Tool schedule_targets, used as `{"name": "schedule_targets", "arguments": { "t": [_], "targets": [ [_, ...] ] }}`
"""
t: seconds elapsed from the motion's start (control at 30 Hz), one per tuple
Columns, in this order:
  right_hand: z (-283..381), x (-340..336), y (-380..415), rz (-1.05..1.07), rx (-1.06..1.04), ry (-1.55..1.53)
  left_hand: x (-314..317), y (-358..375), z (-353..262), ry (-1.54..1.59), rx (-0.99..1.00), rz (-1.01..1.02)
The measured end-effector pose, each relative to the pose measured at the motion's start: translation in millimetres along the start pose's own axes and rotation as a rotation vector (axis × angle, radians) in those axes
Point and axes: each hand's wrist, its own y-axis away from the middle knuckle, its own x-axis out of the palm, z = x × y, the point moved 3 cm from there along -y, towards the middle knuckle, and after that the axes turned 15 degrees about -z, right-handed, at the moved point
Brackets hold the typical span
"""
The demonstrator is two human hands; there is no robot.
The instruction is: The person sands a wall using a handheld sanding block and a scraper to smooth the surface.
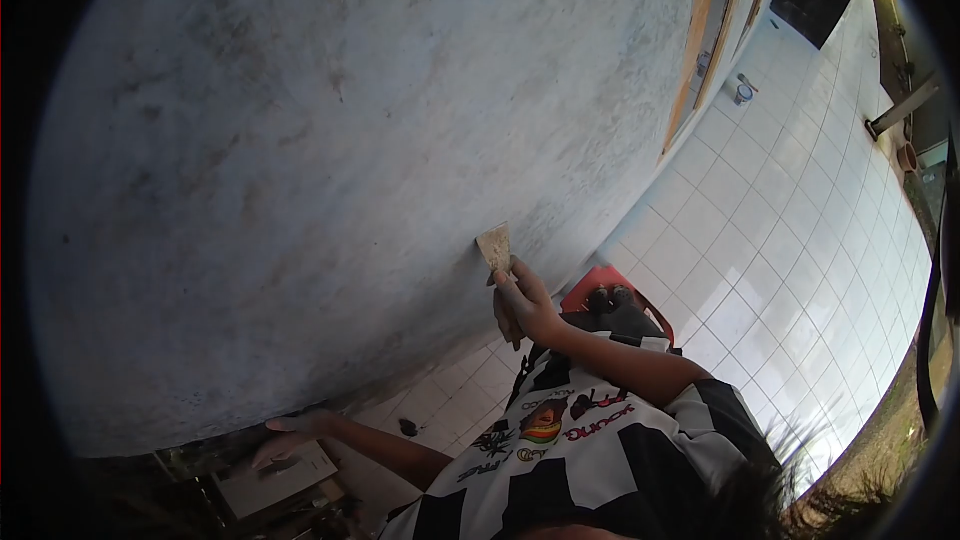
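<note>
Just ahead of the fingers of the right hand (530, 308), the blade of a scraper (494, 248) is pointing away from the grip, toward the wall (300, 150). This hand is grasping the scraper near the blade, with the thumb lying along it, so the tool is sitting directly in the grip and is not lying elsewhere. Whether the edge is touching the wall, I cannot tell. What could be going wrong, in my judgement, is the blade gouging the wall, if its corner is digging in at a steep angle; also the scraper could be twisting in the fingers, if the pinch is becoming loose.

Well apart from this grip, on the other side of the body, the left hand (291, 433) is spreading its fingers and does not seem to be grasping anything; a pale board (283, 488) is lying just beside it. Beyond the grip and lower, a red seat (598, 277) is standing on the tiled floor (800, 205), and farther away from the grip a small tin (744, 94) is resting.
</note>
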Motion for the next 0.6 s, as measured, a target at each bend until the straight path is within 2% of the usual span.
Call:
{"name": "schedule_targets", "arguments": {
  "t": [0.03,0.17,0.27,0.33,0.43,0.57,0.6],
  "targets": [
    [-2,1,1,0.029,-0.016,-0.038,1,1,0,0.026,0.101,-0.04],
    [23,-5,-13,0.029,-0.027,0.017,1,4,10,0.042,0.052,-0.027],
    [20,-6,-14,0.096,0.026,-0.111,0,-1,16,0.031,0.03,-0.012],
    [-4,0,-7,0.108,0.269,-0.298,2,1,7,0.067,0.034,-0.027],
    [-2,3,-1,0.051,0.335,-0.274,-4,3,-14,0.083,-0.054,0.01],
    [-5,-1,-11,0.075,0.243,-0.282,-3,0,-1,0.071,0.028,-0.006],
    [-11,-1,-8,0.06,0.29,-0.279,-4,1,-7,0.092,-0.037,0.014]
  ]
}}
